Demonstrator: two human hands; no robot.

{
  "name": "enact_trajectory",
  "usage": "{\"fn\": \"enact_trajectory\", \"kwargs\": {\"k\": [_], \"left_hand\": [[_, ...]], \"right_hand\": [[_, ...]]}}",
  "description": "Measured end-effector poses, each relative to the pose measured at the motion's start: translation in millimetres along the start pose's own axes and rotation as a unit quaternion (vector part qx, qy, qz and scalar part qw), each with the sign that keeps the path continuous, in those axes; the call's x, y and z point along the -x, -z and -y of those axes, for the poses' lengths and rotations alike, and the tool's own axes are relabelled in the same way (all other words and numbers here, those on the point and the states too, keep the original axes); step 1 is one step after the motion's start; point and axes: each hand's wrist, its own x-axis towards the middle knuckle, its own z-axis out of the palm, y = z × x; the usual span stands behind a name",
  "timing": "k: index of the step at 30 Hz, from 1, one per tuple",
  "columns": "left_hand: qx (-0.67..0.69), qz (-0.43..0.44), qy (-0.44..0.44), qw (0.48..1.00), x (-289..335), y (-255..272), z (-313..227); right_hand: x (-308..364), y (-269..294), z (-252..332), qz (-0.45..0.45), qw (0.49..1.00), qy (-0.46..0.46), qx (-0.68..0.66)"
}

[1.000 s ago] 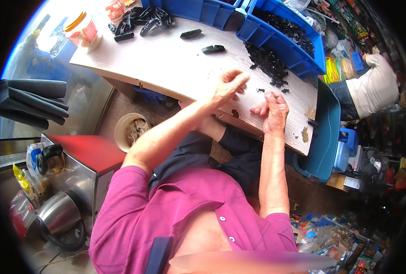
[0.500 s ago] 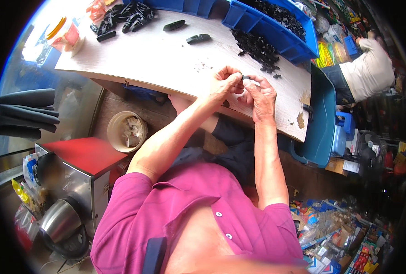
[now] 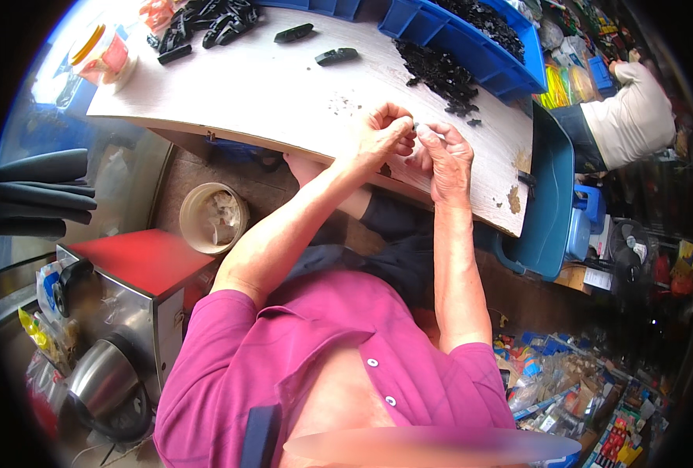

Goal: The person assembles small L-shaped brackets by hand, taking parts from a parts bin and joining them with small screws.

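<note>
Over the front edge of the white table [image 3: 229, 90], my two hands meet with bent fingers. A small dark piece [image 3: 415, 126] shows between the fingertips, mostly covered, so its kind cannot be made out. My left hand [image 3: 387, 134] pinches it from the left with thumb and forefinger. From the right, the thumb and fingers of my right hand [image 3: 444, 156] close around the same spot. Beyond them lies a heap of small black plastic parts [image 3: 436, 74]. Two longer black plastic pieces, one farther left [image 3: 293, 33] and one nearer [image 3: 336, 56], lie apart on the tabletop.
A pile of long black pieces [image 3: 210, 23] and a tub [image 3: 97, 56] occupy the table's left end. Blue bins [image 3: 460, 51] stand along its back. A teal bin [image 3: 545, 210] adjoins the right end. A bucket [image 3: 214, 218] stands below; a person [image 3: 627, 117] bends at far right.
Both hands stay together at nearly the same place, with slight finger movement around the small piece. The view has shifted slightly.
</note>
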Motion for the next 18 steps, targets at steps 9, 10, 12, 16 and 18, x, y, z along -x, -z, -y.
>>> {"fn": "enact_trajectory", "kwargs": {"k": [9, 10, 12, 16, 18], "left_hand": [[-0.724, -0.254, -0.252, 0.590, -64.7, 80.3, -50.7], [-0.724, -0.255, -0.252, 0.589, -67.2, 84.3, -51.3], [-0.721, -0.241, -0.246, 0.601, -69.1, 87.9, -51.2], [-0.597, -0.189, -0.285, 0.726, -60.7, 85.9, -48.2], [-0.540, -0.182, -0.292, 0.768, -55.0, 79.1, -47.7]], "right_hand": [[-3.7, 5.0, -6.5, -0.008, 0.999, 0.015, -0.039], [-3.5, 4.8, -5.8, -0.003, 0.999, 0.014, -0.031], [-3.8, 3.9, -4.9, 0.000, 1.000, 0.015, -0.023], [-4.5, 3.4, -4.3, -0.013, 0.999, 0.011, -0.043], [-4.9, 4.0, -4.7, -0.014, 0.999, 0.013, -0.042]]}}
